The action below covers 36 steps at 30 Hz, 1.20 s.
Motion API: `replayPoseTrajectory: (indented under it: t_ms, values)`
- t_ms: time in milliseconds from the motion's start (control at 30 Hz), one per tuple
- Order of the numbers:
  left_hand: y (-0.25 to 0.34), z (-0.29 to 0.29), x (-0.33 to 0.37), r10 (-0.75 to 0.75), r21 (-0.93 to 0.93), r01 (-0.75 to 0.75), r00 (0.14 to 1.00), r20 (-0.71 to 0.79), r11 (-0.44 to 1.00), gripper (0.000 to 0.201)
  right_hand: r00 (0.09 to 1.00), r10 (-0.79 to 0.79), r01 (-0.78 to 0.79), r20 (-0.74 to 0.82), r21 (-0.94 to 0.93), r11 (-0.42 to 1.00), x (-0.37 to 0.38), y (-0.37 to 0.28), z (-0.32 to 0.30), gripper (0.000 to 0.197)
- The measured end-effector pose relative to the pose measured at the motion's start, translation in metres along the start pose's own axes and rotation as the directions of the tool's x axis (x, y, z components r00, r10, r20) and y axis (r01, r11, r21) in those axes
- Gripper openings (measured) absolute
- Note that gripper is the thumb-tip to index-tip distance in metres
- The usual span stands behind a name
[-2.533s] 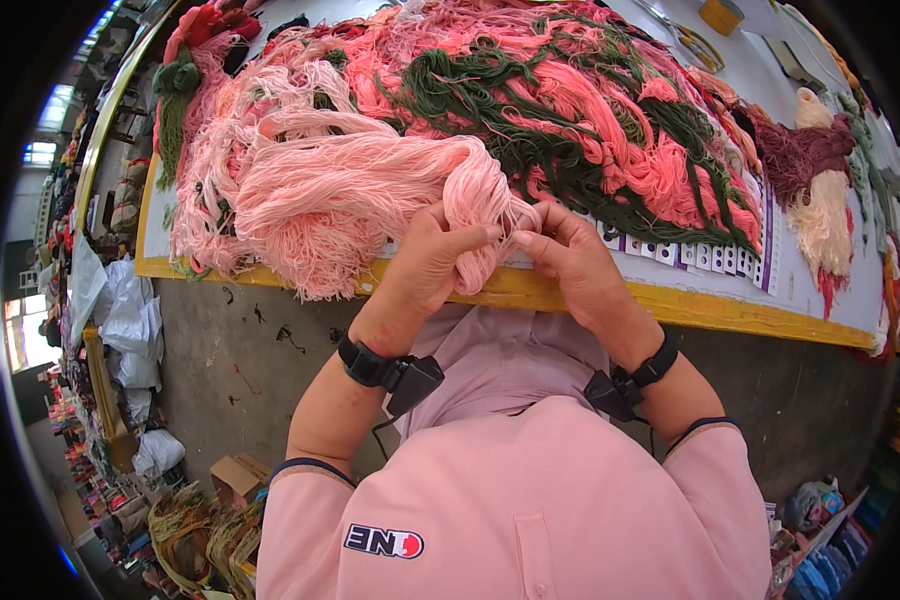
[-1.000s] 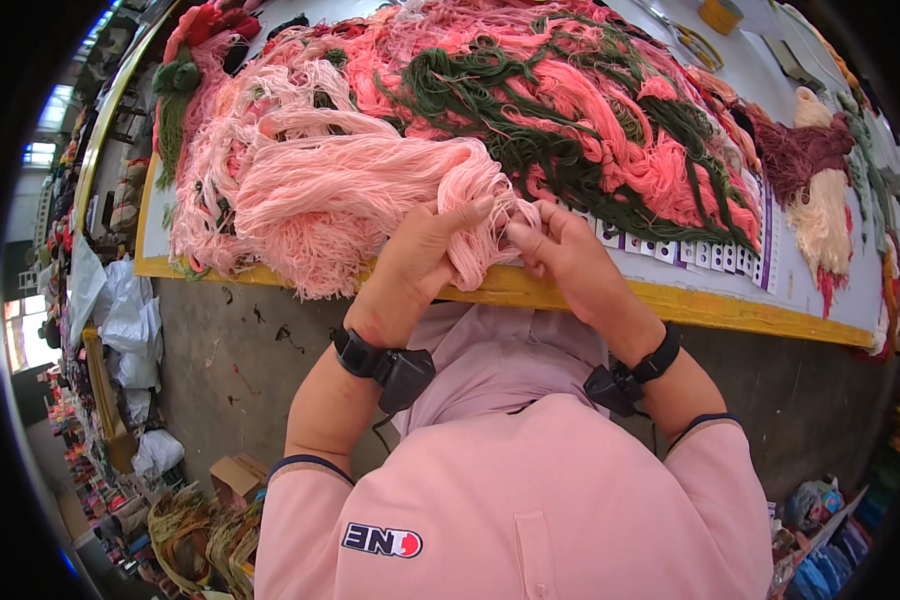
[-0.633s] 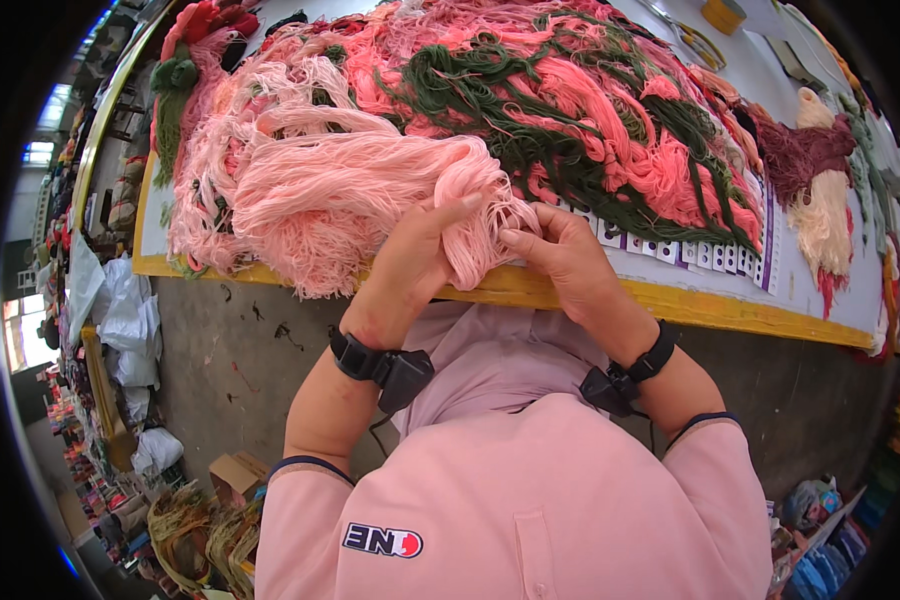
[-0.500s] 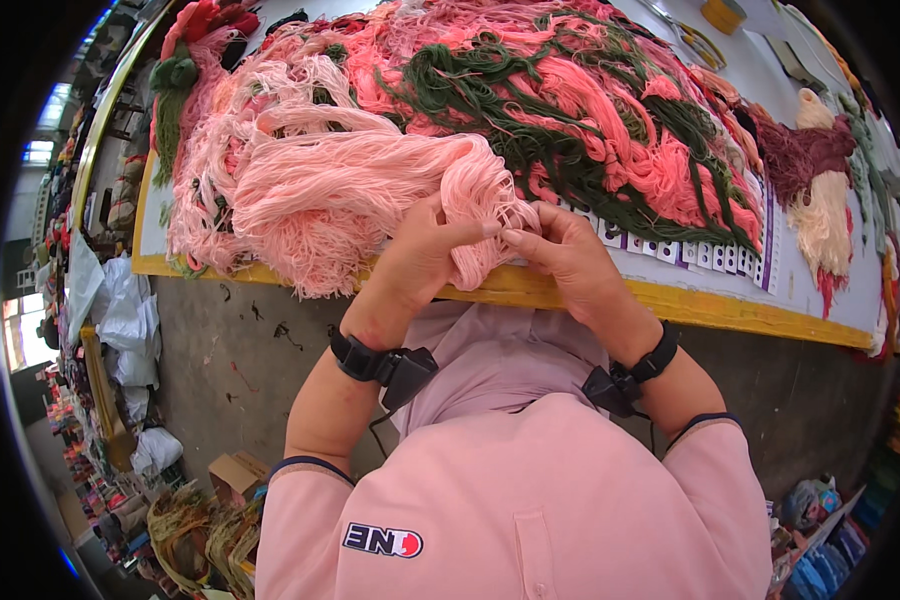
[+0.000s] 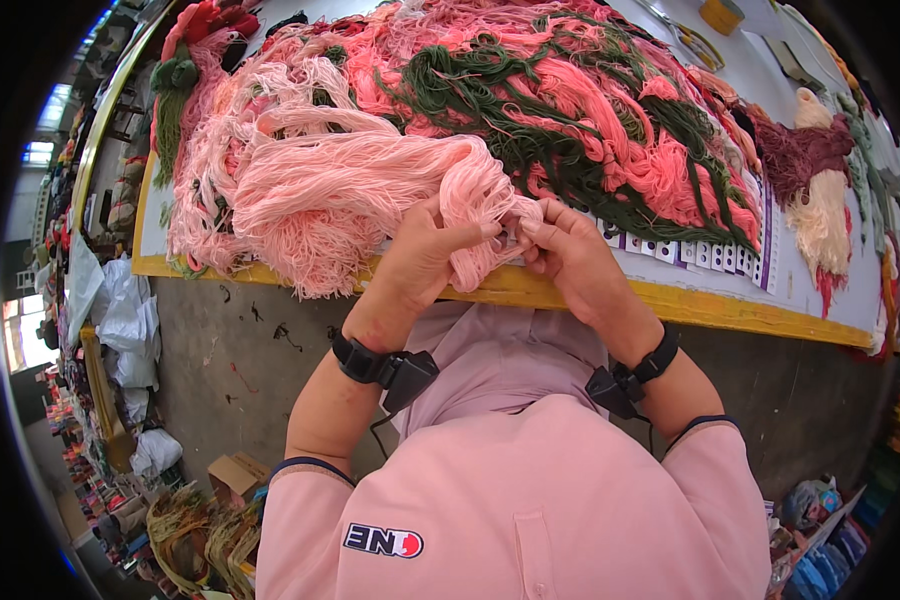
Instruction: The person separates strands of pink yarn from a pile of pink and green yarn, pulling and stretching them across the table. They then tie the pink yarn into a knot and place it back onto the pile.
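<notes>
A thick skein of pale pink yarn (image 5: pixel 340 185) lies across the front left of the table, its looped end bent down over the yellow edge. My left hand (image 5: pixel 425 250) is closed on that loop, thumb on top of the strands. Just to its right, my right hand (image 5: pixel 565 245) pinches a small bunch of the same pale strands between thumb and fingers. The fingertips of both hands are close together, and some are hidden behind the yarn. Behind them spreads a heap of coral pink yarn (image 5: pixel 580 90) mixed with dark green yarn (image 5: pixel 610 180).
The white table (image 5: pixel 810 295) has a yellow front edge. Under the heap shows a card strip with dark round holes (image 5: pixel 705 255). Maroon yarn (image 5: pixel 795 150) and a cream yarn bundle (image 5: pixel 825 205) lie at the right. White plastic bags (image 5: pixel 130 320) and a cardboard box (image 5: pixel 238 475) stand off left.
My right hand has shifted slightly right and its fingers have curled in around a bunch of strands, drawing them away from the loop. The left hand stays nearly in place.
</notes>
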<state>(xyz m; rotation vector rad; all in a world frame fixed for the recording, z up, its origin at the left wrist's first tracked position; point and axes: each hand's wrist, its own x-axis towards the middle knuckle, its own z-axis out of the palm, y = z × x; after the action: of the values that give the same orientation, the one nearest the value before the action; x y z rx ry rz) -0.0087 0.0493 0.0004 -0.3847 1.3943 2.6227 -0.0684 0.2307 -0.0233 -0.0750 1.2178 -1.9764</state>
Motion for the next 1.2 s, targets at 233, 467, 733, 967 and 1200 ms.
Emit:
replayPoseTrajectory:
  t_ms: [233,467,733,967,1200]
  values:
    - [-0.003,0.002,-0.001,0.022,0.097,-0.024,1.000,0.015,0.995,0.039,0.999,-0.012,0.012,-0.041,0.004,1.000,0.005,0.001,0.006,0.013]
    - [-0.005,0.001,0.001,0.005,0.018,-0.005,1.000,-0.027,1.000,0.034,1.000,-0.009,0.009,-0.022,0.018,1.000,0.003,-0.002,0.006,0.012]
    - [-0.007,0.001,0.003,0.022,0.016,-0.022,0.999,-0.038,1.000,0.032,1.000,-0.014,0.013,-0.024,-0.031,0.999,0.003,-0.002,0.003,0.012]
    - [-0.002,-0.013,0.002,-0.114,-0.183,0.094,0.988,-0.105,0.979,0.027,1.000,0.019,-0.018,-0.001,0.176,0.984,-0.003,-0.018,0.006,0.012]
    - [0.088,-0.075,-0.022,0.411,-0.783,-0.177,0.905,0.108,0.596,0.048,0.983,0.030,0.099,0.179,-0.666,0.739,-0.029,-0.055,-0.053,0.011]
